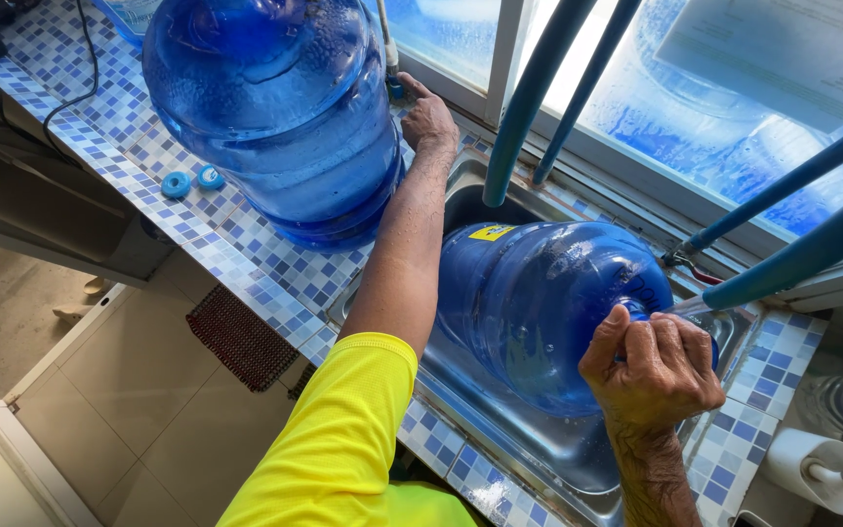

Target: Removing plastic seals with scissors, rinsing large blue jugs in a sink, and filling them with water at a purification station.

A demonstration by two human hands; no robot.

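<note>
A person in a yellow sleeve [343, 439] leans over a steel sink [558, 454] set into a blue-and-white mosaic tabletop [265, 263]. A big blue water jug [539, 307] lies on its side in the sink, its neck pointing right. The right hand [654, 369] is curled tight around that neck, fingers [670, 342] wrapped closed over it, at the near right end of the basin. A small yellow sticker [491, 232] shows on the jug's far shoulder.

The left hand [428, 119] stretches out to the far edge of the tabletop, by the window frame. It rests against a small blue fitting on a thin white pipe [388, 49], the fingers bent around it; how firmly it grips I cannot tell from here. The forearm runs between the two jugs.

A second blue jug [280, 107] stands upright on the tabletop to the left of the sink, beaded with droplets and just beside the left forearm. Two small blue caps [193, 181] lie side by side on the tiles left of it, apart from its base. A black cable [80, 68] trails over the far left of the tiles.

Blue pipes [529, 98] slant down from the upper right; one ends near the sink's far rim. Behind them is a wet window [695, 107]. A roll of white paper [817, 468] sits at the near right. Below the tabletop, a dark mat [239, 335] lies on the pale tiled floor [139, 390].
</note>
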